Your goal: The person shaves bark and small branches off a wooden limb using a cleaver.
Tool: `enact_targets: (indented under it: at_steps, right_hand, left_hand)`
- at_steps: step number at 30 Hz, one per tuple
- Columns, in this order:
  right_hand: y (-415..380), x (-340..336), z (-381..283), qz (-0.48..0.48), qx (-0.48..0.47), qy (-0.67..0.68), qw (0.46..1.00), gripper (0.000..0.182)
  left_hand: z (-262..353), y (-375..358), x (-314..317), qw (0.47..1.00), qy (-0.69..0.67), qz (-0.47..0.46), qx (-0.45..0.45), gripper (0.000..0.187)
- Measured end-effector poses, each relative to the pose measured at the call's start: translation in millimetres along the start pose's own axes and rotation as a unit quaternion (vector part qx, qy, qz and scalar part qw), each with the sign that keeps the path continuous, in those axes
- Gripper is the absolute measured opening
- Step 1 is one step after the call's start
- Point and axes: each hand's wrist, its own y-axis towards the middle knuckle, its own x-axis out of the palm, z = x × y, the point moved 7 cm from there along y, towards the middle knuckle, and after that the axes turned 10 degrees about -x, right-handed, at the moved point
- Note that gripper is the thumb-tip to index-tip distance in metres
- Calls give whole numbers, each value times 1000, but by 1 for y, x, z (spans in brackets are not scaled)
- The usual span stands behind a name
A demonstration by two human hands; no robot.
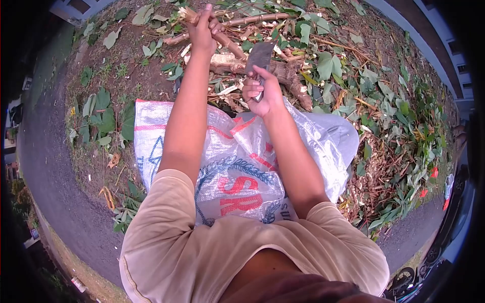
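My left hand is wrapped round a thick brown branch, whose pale, splintered end points to the upper left. Closed on the handle of a cleaver is my right hand, and the broad, dark blade points away from me. Under the branch and the blade lies a rough log with pale chips and split wood around it. Whether the blade touches the log cannot be made out. A white woven sack with red and blue print covers my lap.
Green leaves and cut sticks are strewn over the ground, with a leafy heap on the right. Another long stick lies beyond my left hand. Paved road runs along the left. A motorbike stands at the lower right.
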Motion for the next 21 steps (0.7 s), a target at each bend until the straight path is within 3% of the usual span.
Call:
enact_targets:
  at_steps: [1, 3, 4, 7, 9, 10, 12, 14, 16, 18, 21]
  right_hand:
    - [-10, 14, -11, -42, 28, 48, 998, 21]
    - [-33, 40, -45, -98, -133, -91, 982, 22]
    - [-50, 56, -63, -71, -239, -156, 956, 20]
    - [-71, 76, -96, -66, -502, -170, 845, 17]
    - [-43, 55, -75, -55, -548, -135, 824, 17]
    - [-32, 38, -61, -46, -593, -100, 798, 17]
    - [6, -8, 10, 29, -335, -193, 922, 16]
    - [21, -25, 54, 29, -9, -171, 985, 17]
    - [23, -27, 57, 25, -23, -145, 989, 17]
    - [23, -22, 57, 20, -32, -123, 992, 18]
    - [17, -15, 46, 9, 3, -34, 999, 20]
  left_hand:
    - [-5, 7, -7, 998, 24, -51, -21, 29]
    - [-5, 11, -14, 1000, 4, -18, -6, 30]
    - [-6, 12, -18, 1000, -15, 10, 8, 30]
    - [-5, 10, -29, 998, -21, 49, 42, 26]
    - [-6, 6, -25, 997, -23, 52, 43, 25]
    - [-4, 2, -11, 1000, -5, 0, 31, 25]
    - [-4, -2, 7, 998, 13, -62, 16, 25]
    - [-3, -2, 17, 993, 37, -109, 10, 25]
    - [-10, -3, 19, 994, 19, -104, -5, 28]
    - [-12, -7, -2, 987, 50, 109, 102, 32]
    - [-7, -11, -12, 971, 32, 188, 142, 36]
